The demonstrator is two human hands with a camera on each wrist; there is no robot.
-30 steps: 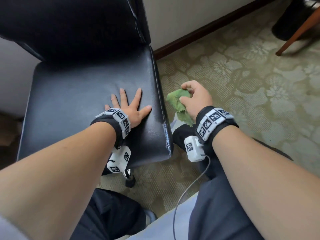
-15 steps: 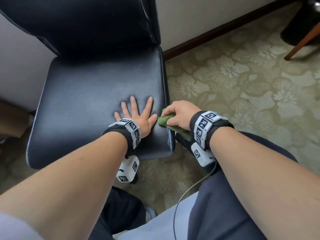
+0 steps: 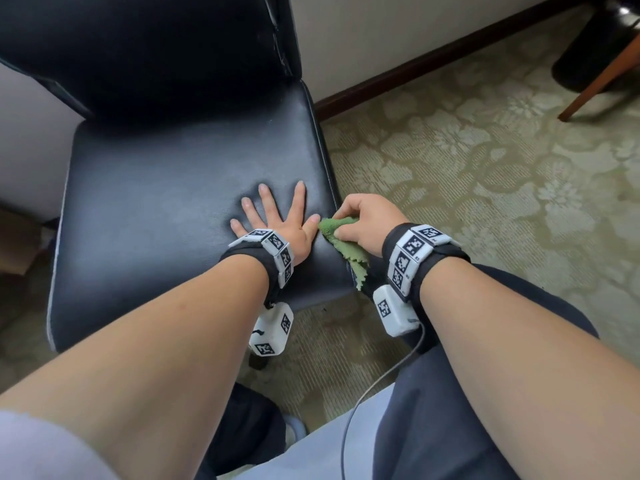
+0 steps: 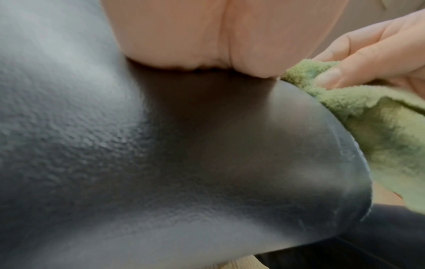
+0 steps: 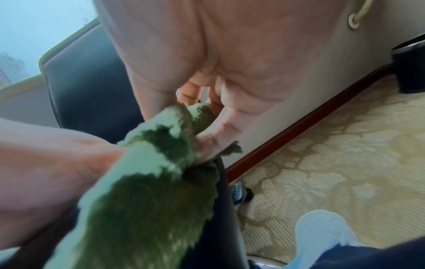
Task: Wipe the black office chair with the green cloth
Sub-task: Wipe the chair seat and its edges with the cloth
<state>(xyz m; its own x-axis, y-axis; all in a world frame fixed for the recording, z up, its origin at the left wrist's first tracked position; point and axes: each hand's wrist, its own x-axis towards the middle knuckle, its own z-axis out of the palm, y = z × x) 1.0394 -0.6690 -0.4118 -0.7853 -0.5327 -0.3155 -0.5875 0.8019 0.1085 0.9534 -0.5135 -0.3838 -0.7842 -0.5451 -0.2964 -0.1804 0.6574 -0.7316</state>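
Note:
The black office chair [image 3: 166,188] fills the left half of the head view, its leather seat facing me and its backrest at the top. My left hand [image 3: 277,216] lies flat on the seat near its front right corner, fingers spread. Just to its right, my right hand [image 3: 360,223] grips the green cloth [image 3: 341,240] at the seat's right edge, and the cloth's loose end hangs down over that edge. The left wrist view shows the seat [image 4: 161,145] with the cloth [image 4: 368,127] held against its rim. In the right wrist view the cloth [image 5: 149,182] is bunched between thumb and fingers.
Patterned beige carpet [image 3: 485,185] spreads to the right of the chair. A dark wooden baseboard [image 3: 415,67] runs along the white wall behind. A brown furniture leg [image 3: 602,74] and a dark round object [image 3: 595,36] stand at the top right. My legs in dark trousers [image 3: 450,410] are below.
My right hand has carried the green cloth from over the carpet leftward to the seat's right edge, beside the left thumb. The left hand has stayed flat on the seat.

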